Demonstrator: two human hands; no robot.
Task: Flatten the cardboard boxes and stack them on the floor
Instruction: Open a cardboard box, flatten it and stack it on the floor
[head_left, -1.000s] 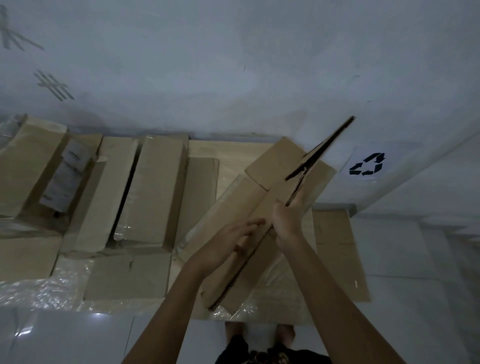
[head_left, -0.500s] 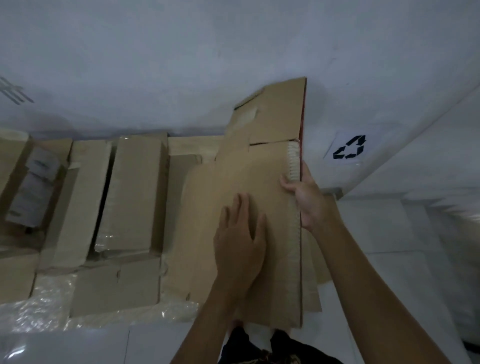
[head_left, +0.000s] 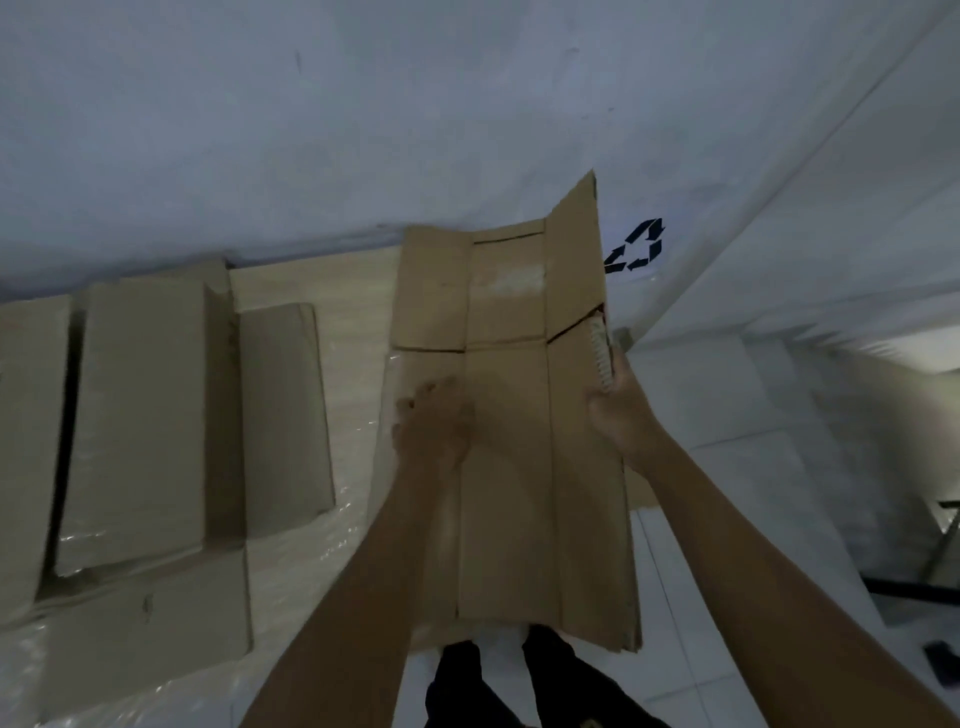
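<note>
A flattened brown cardboard box (head_left: 511, 457) lies spread out in front of me, its flaps pointing at the wall. My left hand (head_left: 434, 423) lies on its left panel, fingers blurred. My right hand (head_left: 618, 410) grips the box's right edge beside a torn strip showing pale corrugation. Further cardboard boxes (head_left: 140, 415) lie flat to the left on clear plastic sheeting (head_left: 296, 561).
A white wall (head_left: 467, 104) runs along the back, with a black recycling symbol (head_left: 636, 247) on a sheet at the right. White floor tiles (head_left: 753, 467) spread to the right. My feet (head_left: 498, 670) stand just below the box. A dark frame (head_left: 935, 545) stands at far right.
The box went from edge-on and tilted to opened out flat in front of me. My left hand slid onto its left panel; my right hand stayed on the right edge.
</note>
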